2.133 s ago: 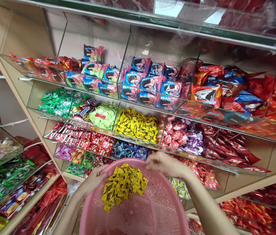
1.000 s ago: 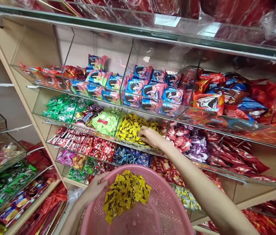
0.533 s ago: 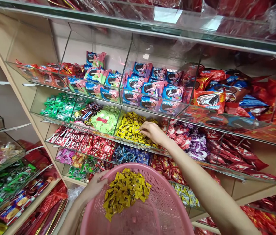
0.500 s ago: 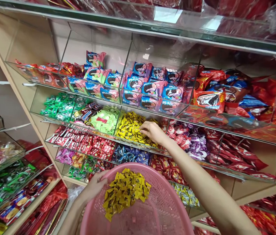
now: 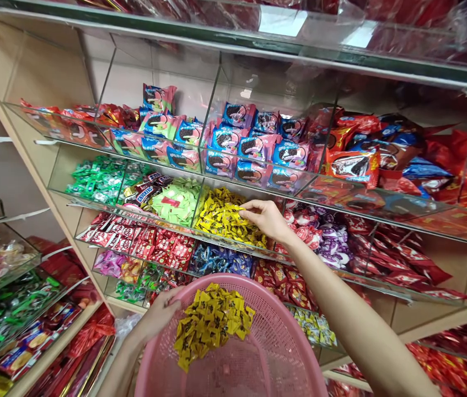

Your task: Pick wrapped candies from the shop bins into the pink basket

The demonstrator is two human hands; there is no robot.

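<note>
Lifted a little off the heap since half a second ago, the right hand (image 5: 268, 219) is kept in the yellow bin.
Yellow sweets (image 5: 221, 218) are pinched by its curled fingertips in the glass compartment between pale green packets (image 5: 177, 198) and red-and-purple sweets (image 5: 320, 234). The pink basket (image 5: 277, 353) is gripped at its rim by the left hand (image 5: 159, 314), fingers curled over the edge, and a yellow pile (image 5: 211, 322) is carried inside it.

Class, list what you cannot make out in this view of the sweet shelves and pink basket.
Head view:
right hand: any pinch hidden among yellow sweets.
left hand: grip hidden by pink basket rim.
basket's base: cut off by the bottom edge.
wrapper print: too small.
</note>
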